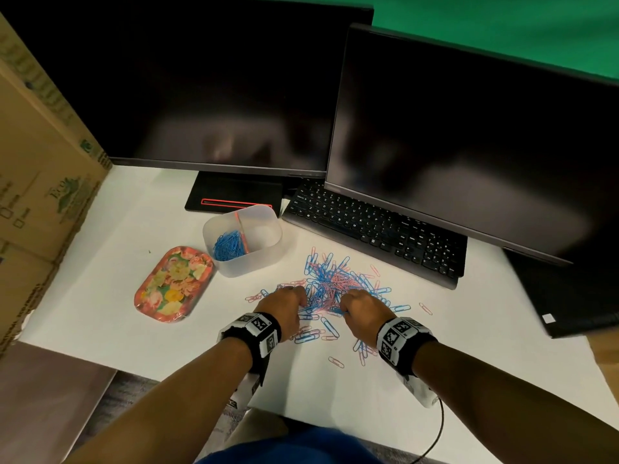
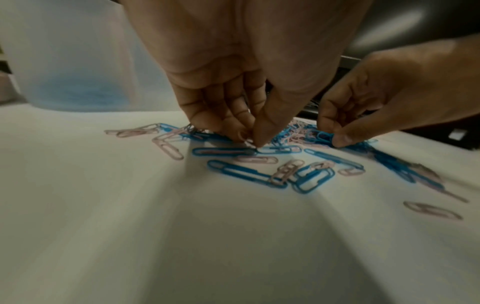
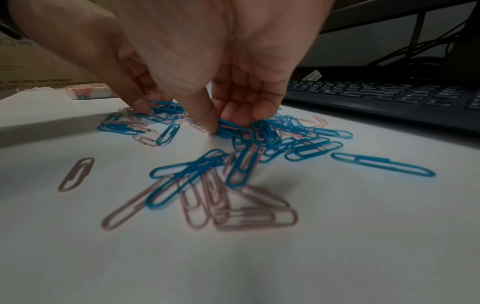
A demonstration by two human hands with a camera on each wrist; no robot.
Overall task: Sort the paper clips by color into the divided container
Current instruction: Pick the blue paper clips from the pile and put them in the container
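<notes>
A tangled pile of blue and pink paper clips (image 1: pixel 335 283) lies on the white table (image 1: pixel 134 323), with loose ones scattered around it. Behind it to the left stands the translucent divided container (image 1: pixel 264 259); blue clips (image 1: pixel 229 246) fill its left compartment. My left hand (image 1: pixel 291 301) reaches into the pile's left edge, and its thumb and fingertips (image 2: pixel 255 137) pinch what looks like a pink clip. At the pile's near right side, my right hand (image 1: pixel 351 304) grips blue clips (image 3: pixel 228 128) between thumb and fingers (image 3: pixel 241 117).
A floral tray (image 1: pixel 174 284) lies left of the container. A black keyboard (image 1: pixel 375 229) and two dark monitors (image 1: pixel 217 88) stand close behind the pile. Cardboard boxes (image 1: pixel 43 162) wall off the left side. A black slab (image 1: pixel 569 296) sits at the far right.
</notes>
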